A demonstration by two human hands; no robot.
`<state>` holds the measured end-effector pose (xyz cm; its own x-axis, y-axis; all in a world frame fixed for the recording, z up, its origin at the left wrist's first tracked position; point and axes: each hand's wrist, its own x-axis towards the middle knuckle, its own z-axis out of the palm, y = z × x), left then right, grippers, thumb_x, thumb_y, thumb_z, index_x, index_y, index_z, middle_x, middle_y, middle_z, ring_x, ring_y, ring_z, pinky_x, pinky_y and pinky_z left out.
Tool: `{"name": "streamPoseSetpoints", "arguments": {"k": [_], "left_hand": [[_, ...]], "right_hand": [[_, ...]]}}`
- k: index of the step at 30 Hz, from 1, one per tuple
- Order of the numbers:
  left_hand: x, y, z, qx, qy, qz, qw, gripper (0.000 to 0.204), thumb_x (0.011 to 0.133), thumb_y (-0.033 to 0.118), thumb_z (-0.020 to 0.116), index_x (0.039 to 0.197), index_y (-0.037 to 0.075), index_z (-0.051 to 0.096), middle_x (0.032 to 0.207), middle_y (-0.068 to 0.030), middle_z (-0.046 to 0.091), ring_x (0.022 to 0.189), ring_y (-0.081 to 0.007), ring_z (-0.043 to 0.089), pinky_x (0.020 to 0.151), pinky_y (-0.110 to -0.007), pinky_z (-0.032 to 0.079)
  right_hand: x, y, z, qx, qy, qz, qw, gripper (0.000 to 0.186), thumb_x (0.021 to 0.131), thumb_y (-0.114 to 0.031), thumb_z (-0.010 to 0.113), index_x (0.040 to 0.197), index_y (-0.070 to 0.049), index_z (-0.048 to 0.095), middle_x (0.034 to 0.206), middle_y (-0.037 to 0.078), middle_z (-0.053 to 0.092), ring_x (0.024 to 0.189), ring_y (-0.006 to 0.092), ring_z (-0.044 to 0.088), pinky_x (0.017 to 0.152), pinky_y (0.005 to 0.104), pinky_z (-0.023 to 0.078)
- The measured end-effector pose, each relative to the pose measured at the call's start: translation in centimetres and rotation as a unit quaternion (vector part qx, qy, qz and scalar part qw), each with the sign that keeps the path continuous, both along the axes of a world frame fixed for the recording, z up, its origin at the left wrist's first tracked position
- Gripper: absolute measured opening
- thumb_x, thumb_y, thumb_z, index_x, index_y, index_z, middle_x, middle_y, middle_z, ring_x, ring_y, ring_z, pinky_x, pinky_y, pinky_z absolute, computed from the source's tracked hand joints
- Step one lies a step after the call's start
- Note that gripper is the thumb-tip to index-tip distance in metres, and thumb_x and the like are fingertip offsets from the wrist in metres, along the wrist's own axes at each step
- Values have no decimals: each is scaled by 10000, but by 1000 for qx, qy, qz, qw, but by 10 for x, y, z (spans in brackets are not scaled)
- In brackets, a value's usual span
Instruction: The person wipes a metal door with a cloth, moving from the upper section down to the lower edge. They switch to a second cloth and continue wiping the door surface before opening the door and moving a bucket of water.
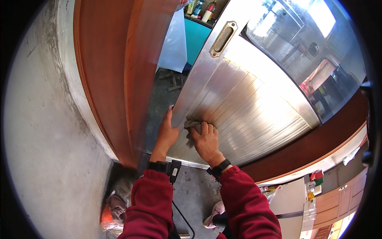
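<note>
A silvery metal sliding door (238, 103) with a ribbed lower panel stands partly open in front of me. My right hand (207, 142) is closed on a crumpled grey-brown rag (194, 126) and presses it against the ribbed panel near the door's left edge. At that edge, my left hand (167, 133) grips the door, one digit pointing up along the frame. Its other fingers are largely hidden behind the edge. Higher on the frame is a recessed metal pull handle (223, 39). Glass (302, 51) fills the door's upper part and reflects light.
A brown wooden door frame (107, 71) and a grey wall (36, 119) rise on the left. Through the gap are a turquoise cabinet (197, 42) and bottles (207, 14). Plastic bags (117, 209) lie at lower left. A pink shoe (215, 215) shows on the concrete floor (195, 183).
</note>
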<state>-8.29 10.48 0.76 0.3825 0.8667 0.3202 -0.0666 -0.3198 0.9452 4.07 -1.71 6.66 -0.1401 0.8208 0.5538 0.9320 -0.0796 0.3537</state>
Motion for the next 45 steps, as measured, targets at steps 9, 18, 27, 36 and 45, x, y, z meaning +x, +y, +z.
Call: {"name": "streamPoseSetpoints", "arguments": {"k": [9,18,27,36,45], "left_hand": [[1,1,-6,-3,-18,-9,1000,814,736,-56,535,1512,70,321,1483,-227,422,1389,-351,407,1123,-361,351],[-8,-2,5,-4,24,8,1000,784,737,-65,518,1496,60,369,1464,-200,477,1389,-283,426,1119,-338,336],[-5,-1,3,-9,2,-1,1000,772,763,-73,472,1509,85,357,1463,-203,477,1386,-300,429,1124,-331,329],[-7,-1,2,-26,-3,-27,999,799,737,-93,478,1509,56,332,1489,-228,421,1393,-357,399,1141,-361,324],[-10,3,3,-2,7,-28,1000,767,745,-76,484,1492,41,353,1465,-236,445,1382,-362,414,1134,-362,332]], "right_hand": [[8,7,26,93,78,-33,992,502,730,-190,751,1221,-186,649,1167,180,514,1027,369,532,753,459,452],[0,4,-6,26,88,1,996,505,728,-188,702,1229,-205,648,1168,171,514,1003,349,523,745,436,444],[-8,2,-12,4,51,-34,998,555,713,-154,699,1262,-210,636,1138,154,506,986,343,530,754,441,458],[10,0,43,115,132,-36,984,675,655,-131,774,1307,-191,611,1226,200,489,1081,383,523,832,458,474],[7,-11,-36,-11,119,-28,992,572,701,-155,711,1265,-223,647,1160,160,508,998,339,527,719,430,437]]}}
